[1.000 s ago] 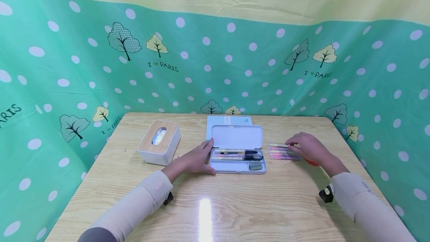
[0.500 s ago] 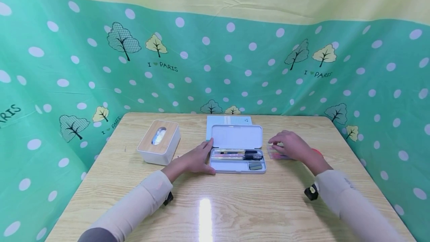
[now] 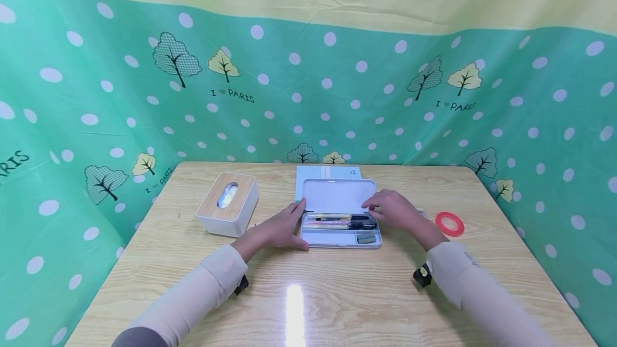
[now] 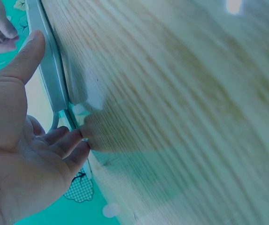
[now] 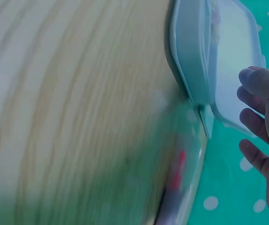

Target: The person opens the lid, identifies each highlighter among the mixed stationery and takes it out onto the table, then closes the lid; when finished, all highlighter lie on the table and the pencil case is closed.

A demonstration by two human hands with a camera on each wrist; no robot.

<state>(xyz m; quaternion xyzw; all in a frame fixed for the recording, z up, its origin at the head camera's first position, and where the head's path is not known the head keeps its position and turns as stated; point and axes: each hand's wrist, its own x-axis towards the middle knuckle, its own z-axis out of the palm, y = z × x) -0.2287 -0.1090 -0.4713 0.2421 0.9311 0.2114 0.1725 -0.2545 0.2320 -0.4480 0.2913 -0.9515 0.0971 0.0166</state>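
An open white pencil case (image 3: 332, 239) lies mid-table, its lid raised at the back. Its tray holds several pens (image 3: 337, 224) and a grey eraser (image 3: 366, 239). My left hand (image 3: 284, 226) rests against the case's left end, thumb at the front and fingers behind, as the left wrist view also shows with the hand (image 4: 26, 154). At the case's right side hovers my right hand (image 3: 395, 212), its fingers (image 5: 254, 119) loosely bent before the lid with nothing between them. Behind that hand a clear pack of coloured pens (image 5: 174, 183) is mostly hidden in the head view.
To the right lies a red ring-shaped roll (image 3: 450, 224), like tape. A white tissue box (image 3: 233, 224) with a wooden top stands on the left. A light blue booklet (image 3: 328, 172) lies behind the case, near the green curtain (image 3: 270, 138) at the table's back edge.
My right hand has moved left from above the pen pack to the pencil case's right side, uncovering the red roll. The left hand has stayed on the case.
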